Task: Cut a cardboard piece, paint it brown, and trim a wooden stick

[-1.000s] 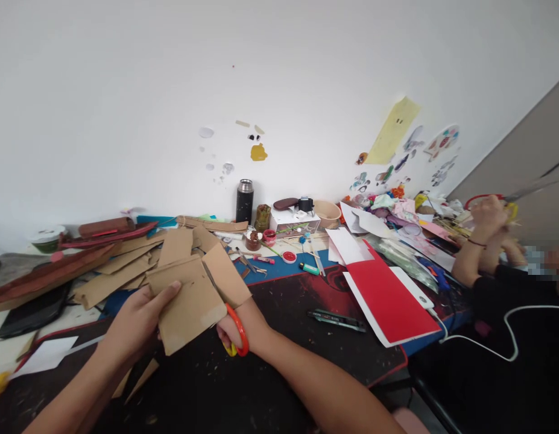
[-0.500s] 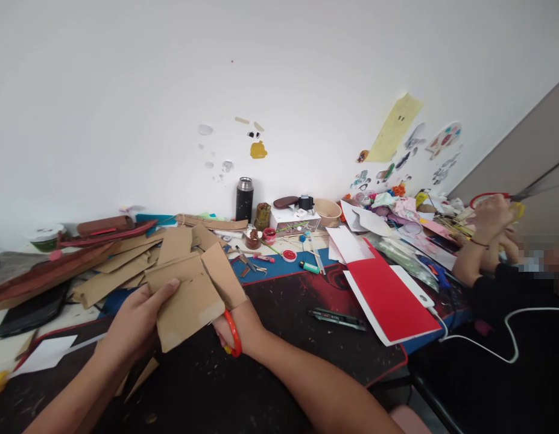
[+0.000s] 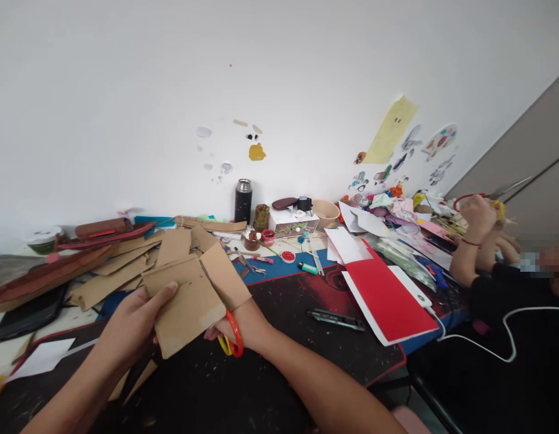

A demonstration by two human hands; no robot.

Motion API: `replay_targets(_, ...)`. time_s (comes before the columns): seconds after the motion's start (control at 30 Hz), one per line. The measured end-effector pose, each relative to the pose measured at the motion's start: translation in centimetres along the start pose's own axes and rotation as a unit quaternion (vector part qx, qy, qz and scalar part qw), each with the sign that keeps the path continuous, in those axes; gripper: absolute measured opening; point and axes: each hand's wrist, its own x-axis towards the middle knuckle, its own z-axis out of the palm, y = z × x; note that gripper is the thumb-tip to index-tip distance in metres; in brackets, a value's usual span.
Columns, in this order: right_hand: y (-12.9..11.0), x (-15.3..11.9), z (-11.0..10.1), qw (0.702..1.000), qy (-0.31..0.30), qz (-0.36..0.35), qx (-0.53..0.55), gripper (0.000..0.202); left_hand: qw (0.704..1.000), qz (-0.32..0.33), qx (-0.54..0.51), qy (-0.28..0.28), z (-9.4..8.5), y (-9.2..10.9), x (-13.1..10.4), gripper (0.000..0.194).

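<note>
My left hand (image 3: 141, 316) is closed on a piece of brown cardboard (image 3: 189, 307), thumb on its upper face. My right hand (image 3: 240, 328) grips scissors (image 3: 236, 334) by their red and yellow handles; the blades are hidden behind the cardboard. A cardboard strip (image 3: 225, 271), parted from the main piece by a slit, slants across to my right wrist. Under my left hand lie narrow cardboard scraps (image 3: 141, 380), partly hidden.
Loose cardboard pieces (image 3: 120, 265) heap at the left. A utility knife (image 3: 336, 319) and a red sheet (image 3: 392, 295) lie to the right. A black thermos (image 3: 243, 202) stands by the wall. At far right, a co-worker's hand (image 3: 478, 217) holds other scissors.
The yellow scissor handle shows more and sits farther from the red one. The cardboard has shifted slightly. The co-worker's raised hand and scissors have moved a little left.
</note>
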Motion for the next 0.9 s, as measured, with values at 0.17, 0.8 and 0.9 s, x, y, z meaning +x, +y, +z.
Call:
replay_targets(0.17, -0.2, 0.3, 0.1, 1.0, -0.011, 0.004, 0.016, 0.013, 0.996, -0.041, -0.078, 0.006, 0.3, 0.6, -0.5, 0.057)
replay_targets(0.8, -1.4, -0.9, 0.2, 0.998, 0.021, -0.052, -0.016, 0.037, 0.983, -0.099, -0.151, 0.01, 0.2, 1.2, -0.5, 0.029)
replay_targets(0.9, -0.8, -0.8, 0.1, 0.996, 0.031, -0.039, -0.071, 0.017, 0.994, -0.063, -0.084, 0.009, 0.3, 0.7, -0.7, 0.044)
